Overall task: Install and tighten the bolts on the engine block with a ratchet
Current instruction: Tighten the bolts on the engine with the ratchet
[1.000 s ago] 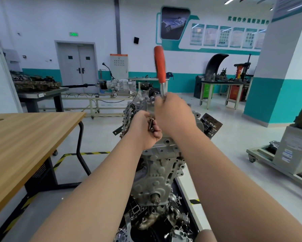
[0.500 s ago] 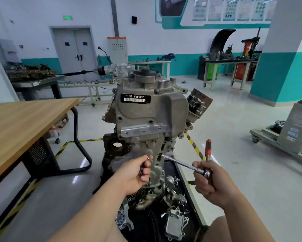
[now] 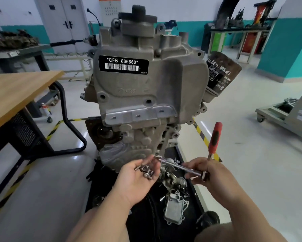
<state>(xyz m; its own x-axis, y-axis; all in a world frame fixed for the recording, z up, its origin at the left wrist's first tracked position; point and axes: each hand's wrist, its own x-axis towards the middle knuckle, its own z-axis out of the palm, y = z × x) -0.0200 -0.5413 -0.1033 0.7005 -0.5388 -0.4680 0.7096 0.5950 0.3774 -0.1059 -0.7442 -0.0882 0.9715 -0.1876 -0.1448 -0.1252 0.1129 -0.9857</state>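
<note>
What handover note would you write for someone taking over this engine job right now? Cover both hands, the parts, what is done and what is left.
Left hand: palm up, carrying loose silver bolts.
Right hand: grips the red-handled silver ratchet, its extension bar aimed at the lower edge of the grey cast engine block.
Done: cannot tell how many bolts are in.
Left: fit the bolts from the palm and tighten each; two cover holes look empty.

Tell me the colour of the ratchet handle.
The ratchet handle is red with a dark inset. It shows clearly in the head view, above the right hand.
</note>
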